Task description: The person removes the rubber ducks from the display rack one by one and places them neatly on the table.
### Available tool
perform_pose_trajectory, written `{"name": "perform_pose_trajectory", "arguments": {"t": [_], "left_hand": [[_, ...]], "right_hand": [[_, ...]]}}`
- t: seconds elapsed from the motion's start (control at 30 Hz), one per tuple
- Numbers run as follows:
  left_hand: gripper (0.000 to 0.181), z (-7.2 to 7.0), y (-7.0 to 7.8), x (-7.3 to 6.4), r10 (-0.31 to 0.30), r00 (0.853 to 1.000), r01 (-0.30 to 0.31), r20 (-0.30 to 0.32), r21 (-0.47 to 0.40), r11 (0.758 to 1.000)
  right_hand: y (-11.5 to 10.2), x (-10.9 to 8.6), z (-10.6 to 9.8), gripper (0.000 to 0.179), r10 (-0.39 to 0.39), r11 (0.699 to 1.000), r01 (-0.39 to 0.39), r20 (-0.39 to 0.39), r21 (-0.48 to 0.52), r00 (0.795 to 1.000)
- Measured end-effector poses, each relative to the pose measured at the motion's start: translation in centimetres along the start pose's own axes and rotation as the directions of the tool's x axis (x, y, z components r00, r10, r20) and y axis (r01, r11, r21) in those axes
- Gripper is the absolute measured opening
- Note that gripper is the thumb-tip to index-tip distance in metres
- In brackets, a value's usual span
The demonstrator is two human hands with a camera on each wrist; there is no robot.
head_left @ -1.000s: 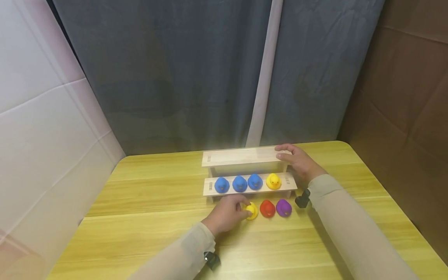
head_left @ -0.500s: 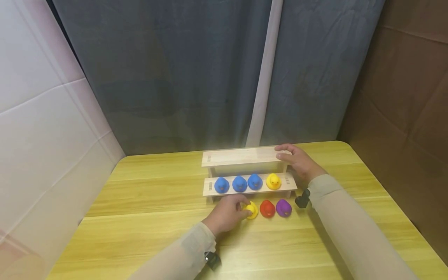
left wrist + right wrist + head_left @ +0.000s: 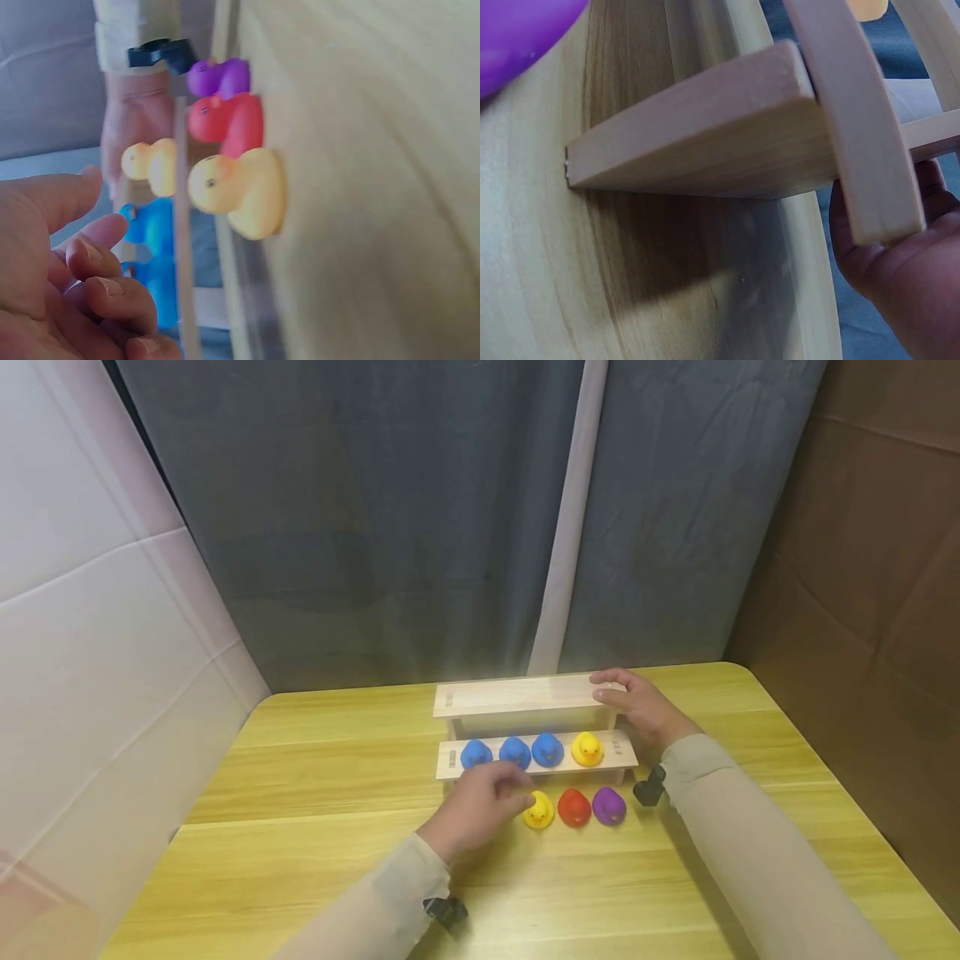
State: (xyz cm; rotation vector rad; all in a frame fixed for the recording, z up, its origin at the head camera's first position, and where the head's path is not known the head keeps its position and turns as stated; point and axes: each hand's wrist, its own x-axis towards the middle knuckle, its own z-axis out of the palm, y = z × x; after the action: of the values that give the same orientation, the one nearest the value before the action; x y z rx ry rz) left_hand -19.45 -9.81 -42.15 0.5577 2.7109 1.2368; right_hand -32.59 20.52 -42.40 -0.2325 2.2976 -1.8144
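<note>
The right hand [image 3: 637, 703] grips the pale wooden two-tier rack [image 3: 517, 697], likely steadying it; the left hand [image 3: 474, 806], fingers relaxed and empty, hovers beside a rounded yellow toy duck [image 3: 539, 812] on the wood-grained bench [image 3: 337, 835].

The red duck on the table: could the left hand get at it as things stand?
Probably yes: the left hand is close and holds nothing. The front yellow duck stands between it and the red duck, so it would likely need to go over or around.
</note>
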Motion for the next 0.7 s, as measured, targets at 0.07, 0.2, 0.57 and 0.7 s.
{"name": "perform_pose_trajectory", "arguments": {"t": [0.07, 0.2, 0.57, 0.7], "left_hand": [[0.020, -0.6, 0.2, -0.1, -0.006, 1.000, 0.006, -0.018, -0.023, 1.000], [0.018, -1.7, 0.3, -0.1, -0.009, 0.997, 0.006, -0.072, -0.032, 0.999], [0.027, -4.3, -0.8, 0.5, -0.090, 0.981, 0.081, -0.174, -0.056, 0.995], [0.030, -4.7, -1.2, 0.6, -0.157, 0.972, 0.143, -0.174, -0.086, 0.986]], "right_hand": [[0.0, 0.0, 0.0, 0.044, 0.000, 1.000, 0.000, -0.001, -0.002, 1.000], [0.0, 0.0, 0.0, 0.044, 0.001, 1.000, -0.001, 0.000, 0.003, 1.000], [-0.2, -0.1, 0.1, 0.043, -0.004, 1.000, 0.004, 0.005, 0.018, 1.000], [-0.2, -0.1, 0.1, 0.043, -0.005, 1.000, 0.005, 0.003, 0.009, 1.000]]}}
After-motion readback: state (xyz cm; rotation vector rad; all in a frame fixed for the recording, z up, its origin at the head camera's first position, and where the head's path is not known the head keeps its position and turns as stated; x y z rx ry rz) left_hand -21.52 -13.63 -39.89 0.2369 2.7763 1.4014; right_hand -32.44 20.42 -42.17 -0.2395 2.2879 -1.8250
